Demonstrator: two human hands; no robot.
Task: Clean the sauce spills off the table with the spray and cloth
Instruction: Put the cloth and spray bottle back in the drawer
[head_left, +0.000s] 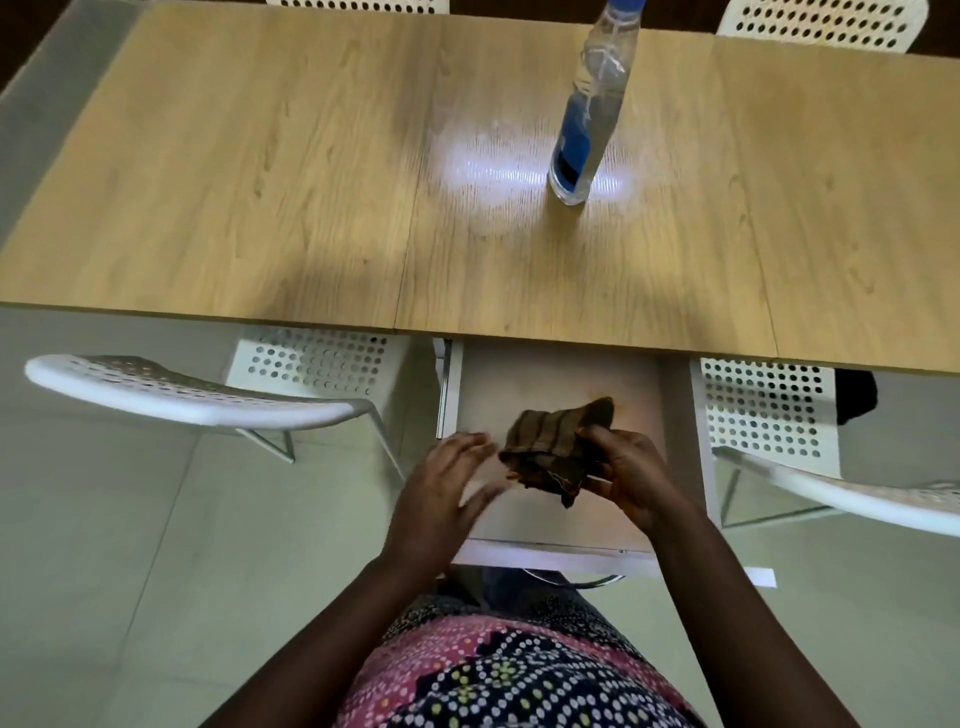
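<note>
A folded brown striped cloth (556, 447) is held over an open white drawer (550, 551) below the table's front edge. My right hand (628, 473) grips the cloth's right side. Just left of the cloth is my left hand (447, 478), blurred, its fingers straight and holding nothing. A clear spray bottle (587, 130) with a blue label stands upright on the wooden table (260, 182), right of centre. A pale wet-looking sheen (493, 171) lies on the tabletop left of the bottle. I see no sauce marks.
White perforated chairs stand at the near side, one to the left (182, 389) and one to the right (779, 415), with two more at the far edge. A pale tiled floor (104, 571) lies below.
</note>
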